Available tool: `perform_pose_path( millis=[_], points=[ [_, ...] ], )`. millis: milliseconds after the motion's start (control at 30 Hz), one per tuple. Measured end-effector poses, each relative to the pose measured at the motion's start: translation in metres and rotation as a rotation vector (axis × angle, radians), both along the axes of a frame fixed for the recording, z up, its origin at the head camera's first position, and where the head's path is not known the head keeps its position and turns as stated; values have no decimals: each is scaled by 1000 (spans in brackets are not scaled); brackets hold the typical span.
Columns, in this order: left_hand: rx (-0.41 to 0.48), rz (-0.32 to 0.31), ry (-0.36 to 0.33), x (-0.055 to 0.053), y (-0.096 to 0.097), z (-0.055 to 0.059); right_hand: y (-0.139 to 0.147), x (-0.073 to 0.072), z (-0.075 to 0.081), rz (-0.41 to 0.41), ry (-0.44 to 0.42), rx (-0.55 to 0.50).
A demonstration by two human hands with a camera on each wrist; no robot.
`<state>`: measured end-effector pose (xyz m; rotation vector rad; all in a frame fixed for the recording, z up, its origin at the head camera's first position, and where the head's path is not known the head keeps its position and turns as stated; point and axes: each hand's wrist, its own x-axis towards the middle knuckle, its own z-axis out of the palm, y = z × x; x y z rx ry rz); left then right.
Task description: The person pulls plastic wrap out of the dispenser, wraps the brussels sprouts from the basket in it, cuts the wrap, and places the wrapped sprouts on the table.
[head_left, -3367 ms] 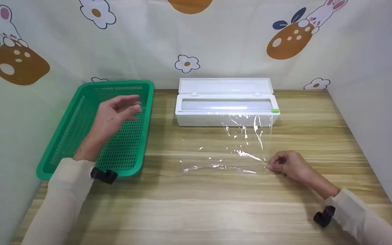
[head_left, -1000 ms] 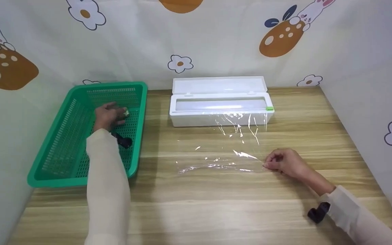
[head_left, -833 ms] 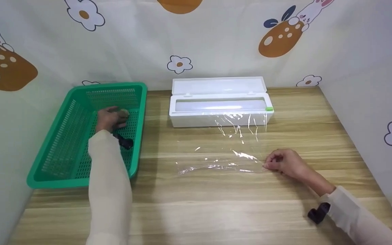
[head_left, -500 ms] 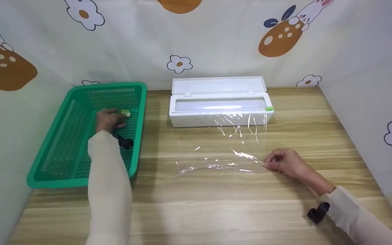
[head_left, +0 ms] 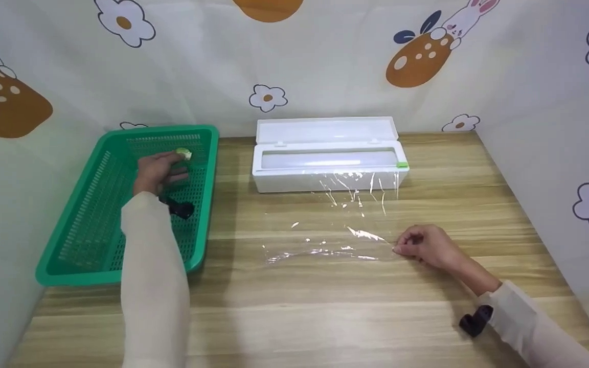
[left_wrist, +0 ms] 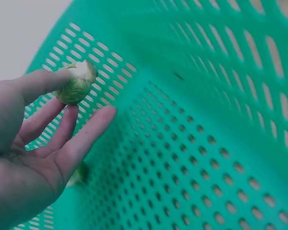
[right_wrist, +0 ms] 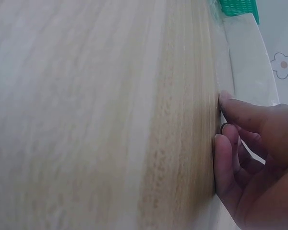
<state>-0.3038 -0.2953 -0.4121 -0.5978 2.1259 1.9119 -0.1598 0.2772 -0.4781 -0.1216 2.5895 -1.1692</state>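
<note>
My left hand (head_left: 157, 171) is inside the green basket (head_left: 213, 189), pinching a Brussels sprout (left_wrist: 76, 86) between thumb and fingers, its pale cut end showing. A second green piece (left_wrist: 79, 173) lies lower in the basket, partly hidden behind the hand. My right hand (head_left: 427, 246) is low over the table and pinches the near right corner of a sheet of clear plastic wrap (head_left: 320, 252). The wrap runs from the white dispenser box (head_left: 274, 183), whose lid (head_left: 325, 130) stands up at the back.
A green slide cutter (head_left: 402, 164) sits at the right end of the dispenser's front edge. Wood-grain table (head_left: 315, 317) lies under everything. A patterned cloth (head_left: 335, 66) hangs behind and along both sides. Dark wrist cameras are strapped to both sleeves.
My left hand went down into the basket, took hold of the Brussels sprout and has now lifted it a little. The right hand keeps its pinch on the wrap's corner.
</note>
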Motion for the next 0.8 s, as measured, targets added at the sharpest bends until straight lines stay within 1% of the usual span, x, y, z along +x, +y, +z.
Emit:
perform_pose_path(
  millis=[67, 133, 200, 267, 400, 500, 667, 800],
  points=[
    [28, -10, 8, 1, 1, 10, 0, 0, 0, 0, 3, 3],
    [32, -20, 16, 3, 2, 19, 0, 0, 0, 2, 5, 2],
    [37, -15, 26, 4, 3, 27, 0, 0, 0, 3, 7, -1],
    [54, -10, 40, 5, 4, 32, 0, 0, -1, 2, 10, -3],
    [100, 23, 68, 7, 2, 41, 0, 0, -2, 6, 19, 1],
    [156, 53, 121, 11, 0, 49, 0, 0, -2, 13, 26, 0],
    [277, 63, 223, 19, 1, 69, 0, 0, 0, 10, 22, -1],
    [304, 59, 281, 23, 6, 79, 0, 0, 0, 11, 22, -11]
  ],
)
